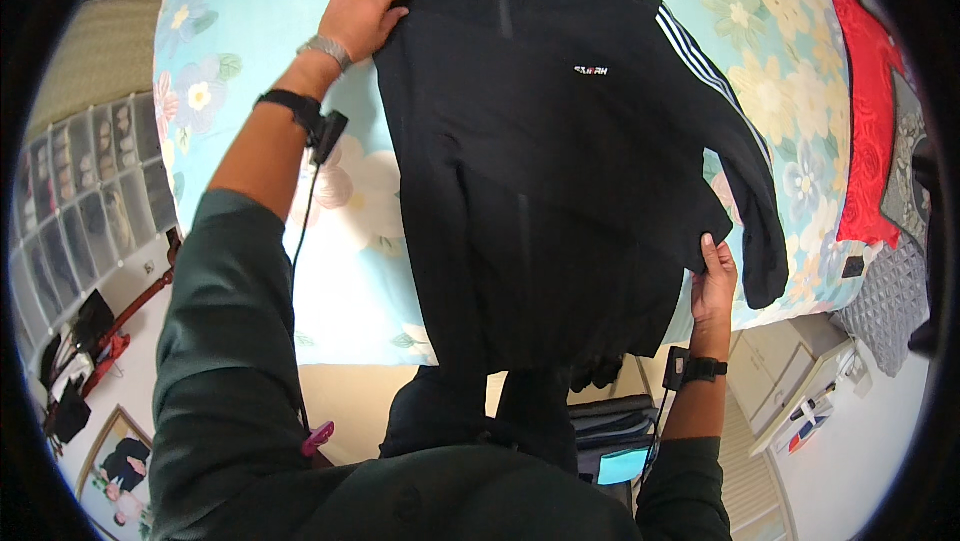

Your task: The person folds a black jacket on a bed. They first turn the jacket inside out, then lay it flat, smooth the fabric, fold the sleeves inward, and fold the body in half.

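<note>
A black zip-front jacket (590,161) lies front up across the bed, its collar at the far side. White stripes run down its right-hand sleeve (745,131), which is spread outward. The other sleeve seems to lie along the left side of the body, hard to tell in the dark cloth. My left hand (362,16) is closed with bent fingers at the jacket's far left shoulder edge. Near the lower right side, my right hand (713,281) pinches the jacket's edge between thumb and fingers. The hem reaches the bed's near edge.
Under the jacket is a pale blue flowered bedsheet (340,291). Red cloth (865,121) and a grey quilted cover (885,306) lie at the right. Folded dark clothes (615,421) are stacked below the bed edge. Clear compartment boxes (90,181) stand left; a cream cabinet (770,371) stands lower right.
</note>
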The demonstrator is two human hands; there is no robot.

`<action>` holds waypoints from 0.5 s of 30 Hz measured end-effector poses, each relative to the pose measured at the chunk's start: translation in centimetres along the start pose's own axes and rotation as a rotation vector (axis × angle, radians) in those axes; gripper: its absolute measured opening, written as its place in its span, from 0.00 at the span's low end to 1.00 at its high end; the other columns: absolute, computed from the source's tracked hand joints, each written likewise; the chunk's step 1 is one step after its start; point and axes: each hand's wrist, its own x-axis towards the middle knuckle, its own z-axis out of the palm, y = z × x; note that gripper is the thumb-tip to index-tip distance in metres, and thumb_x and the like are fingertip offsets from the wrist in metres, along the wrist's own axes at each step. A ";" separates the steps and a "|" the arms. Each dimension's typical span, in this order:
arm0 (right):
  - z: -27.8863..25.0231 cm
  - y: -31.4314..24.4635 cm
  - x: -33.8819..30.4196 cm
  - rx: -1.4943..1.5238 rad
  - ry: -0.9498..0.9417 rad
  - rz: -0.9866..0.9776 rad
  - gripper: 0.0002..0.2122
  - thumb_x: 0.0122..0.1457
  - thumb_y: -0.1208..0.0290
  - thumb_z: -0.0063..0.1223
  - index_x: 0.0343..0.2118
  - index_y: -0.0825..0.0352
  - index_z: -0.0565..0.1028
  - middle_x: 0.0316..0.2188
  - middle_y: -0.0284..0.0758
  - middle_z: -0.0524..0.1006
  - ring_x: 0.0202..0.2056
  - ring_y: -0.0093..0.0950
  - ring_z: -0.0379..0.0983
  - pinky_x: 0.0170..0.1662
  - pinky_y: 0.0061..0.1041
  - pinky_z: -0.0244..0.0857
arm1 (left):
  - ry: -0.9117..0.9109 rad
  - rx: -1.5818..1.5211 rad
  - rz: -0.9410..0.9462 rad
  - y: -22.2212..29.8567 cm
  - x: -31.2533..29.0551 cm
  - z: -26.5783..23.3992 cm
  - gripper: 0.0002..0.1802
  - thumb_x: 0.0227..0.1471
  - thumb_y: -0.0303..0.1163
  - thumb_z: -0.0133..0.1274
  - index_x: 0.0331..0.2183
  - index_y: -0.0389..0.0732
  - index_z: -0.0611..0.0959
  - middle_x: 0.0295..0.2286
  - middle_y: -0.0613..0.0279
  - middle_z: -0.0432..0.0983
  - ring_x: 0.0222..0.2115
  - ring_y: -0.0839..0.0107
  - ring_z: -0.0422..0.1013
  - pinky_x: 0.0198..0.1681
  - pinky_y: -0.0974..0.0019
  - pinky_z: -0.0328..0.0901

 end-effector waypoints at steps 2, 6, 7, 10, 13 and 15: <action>0.5 -0.2 -0.1 0.030 0.010 0.012 0.15 0.73 0.67 0.70 0.58 0.66 0.84 0.54 0.35 0.90 0.52 0.28 0.87 0.61 0.30 0.77 | 0.206 0.043 -0.021 2.4 -0.9 -0.5 0.08 0.64 0.36 0.68 0.40 0.44 0.88 0.41 0.57 0.82 0.44 0.50 0.78 0.49 0.50 0.73; 1.7 -1.5 -0.7 -0.074 0.047 -0.022 0.16 0.72 0.70 0.71 0.59 0.68 0.84 0.54 0.36 0.89 0.52 0.28 0.86 0.61 0.30 0.77 | -0.012 0.030 -0.018 8.3 -4.7 -1.3 0.14 0.65 0.41 0.68 0.42 0.39 0.89 0.44 0.54 0.82 0.46 0.50 0.78 0.51 0.49 0.73; 2.1 -1.9 -1.1 -0.118 0.040 -0.070 0.17 0.72 0.71 0.71 0.60 0.69 0.83 0.55 0.37 0.89 0.52 0.28 0.86 0.62 0.31 0.77 | -0.068 0.041 0.010 9.4 -5.5 -1.1 0.17 0.66 0.43 0.68 0.45 0.37 0.90 0.47 0.52 0.83 0.49 0.48 0.79 0.54 0.49 0.74; 3.8 -3.1 -3.8 -0.225 0.119 -0.277 0.17 0.71 0.73 0.71 0.60 0.72 0.82 0.55 0.39 0.88 0.51 0.28 0.85 0.62 0.32 0.76 | -0.196 0.184 -0.018 11.2 -6.9 0.0 0.50 0.71 0.72 0.51 0.69 0.34 0.80 0.70 0.39 0.71 0.71 0.43 0.67 0.74 0.45 0.63; 5.1 -3.8 -9.6 -0.671 0.198 -0.733 0.17 0.73 0.72 0.69 0.57 0.78 0.80 0.51 0.43 0.87 0.50 0.32 0.83 0.59 0.31 0.75 | -0.251 0.290 -0.019 11.5 -7.1 0.6 0.58 0.69 0.78 0.45 0.74 0.34 0.74 0.74 0.38 0.64 0.75 0.43 0.62 0.77 0.43 0.59; 6.3 -2.7 -15.5 -0.891 0.229 -0.980 0.14 0.71 0.74 0.70 0.54 0.73 0.82 0.46 0.44 0.85 0.48 0.38 0.82 0.55 0.37 0.77 | -0.277 0.313 -0.031 11.4 -6.9 0.6 0.56 0.70 0.76 0.46 0.74 0.35 0.74 0.74 0.39 0.64 0.74 0.43 0.63 0.77 0.44 0.60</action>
